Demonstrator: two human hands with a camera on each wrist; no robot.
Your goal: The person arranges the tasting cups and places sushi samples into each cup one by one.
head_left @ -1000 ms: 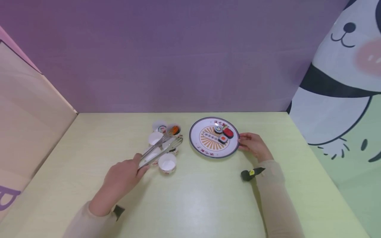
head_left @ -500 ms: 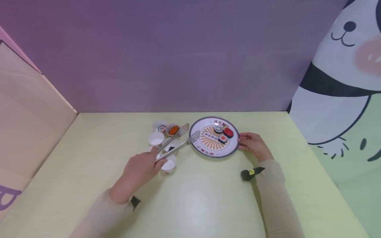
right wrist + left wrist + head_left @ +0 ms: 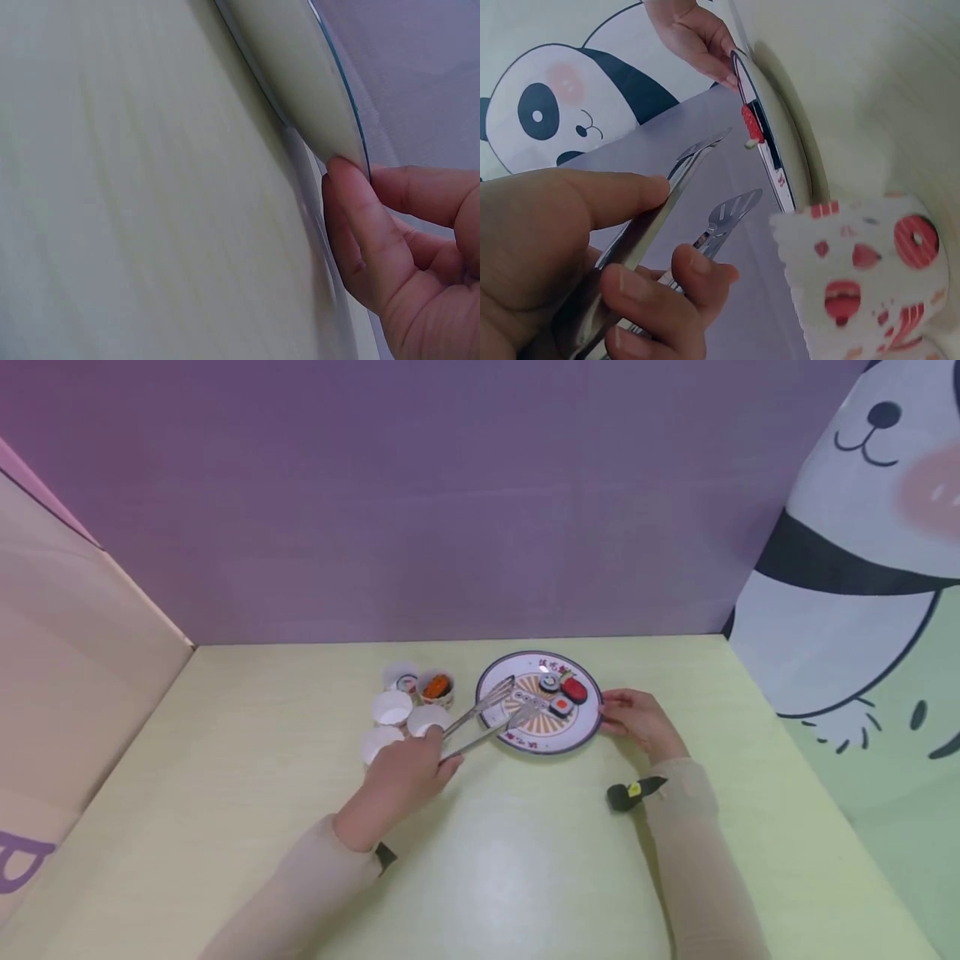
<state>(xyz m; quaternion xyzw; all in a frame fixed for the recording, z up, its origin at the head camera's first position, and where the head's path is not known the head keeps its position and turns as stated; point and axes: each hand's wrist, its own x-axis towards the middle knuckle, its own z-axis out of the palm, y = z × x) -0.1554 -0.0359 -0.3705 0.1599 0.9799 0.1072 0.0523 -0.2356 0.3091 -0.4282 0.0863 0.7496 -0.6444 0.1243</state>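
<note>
In the head view my left hand (image 3: 401, 777) grips metal serving tongs (image 3: 474, 745), whose tips are spread over the left half of a white plate (image 3: 564, 740). Nothing sits between those tips; the left wrist view shows the tongs (image 3: 657, 217) parted too. On the plate's right half are a red-topped sushi piece (image 3: 574, 691), a round sushi roll (image 3: 550, 682) and a squarish roll with an orange centre (image 3: 561, 706). My right hand (image 3: 637, 722) pinches the plate's right rim; its thumb and fingers meet the edge in the right wrist view.
Several paper cups (image 3: 392, 707) cluster left of the plate, partly hidden by the left hand. One holds an orange-topped sushi piece (image 3: 437, 686), another a roll (image 3: 407, 683). A purple wall (image 3: 465, 527) rises behind the table (image 3: 510, 860).
My left hand has moved right with the tongs, from above the cups to over the plate. The right hand keeps its hold on the rim, and the plate stays in place.
</note>
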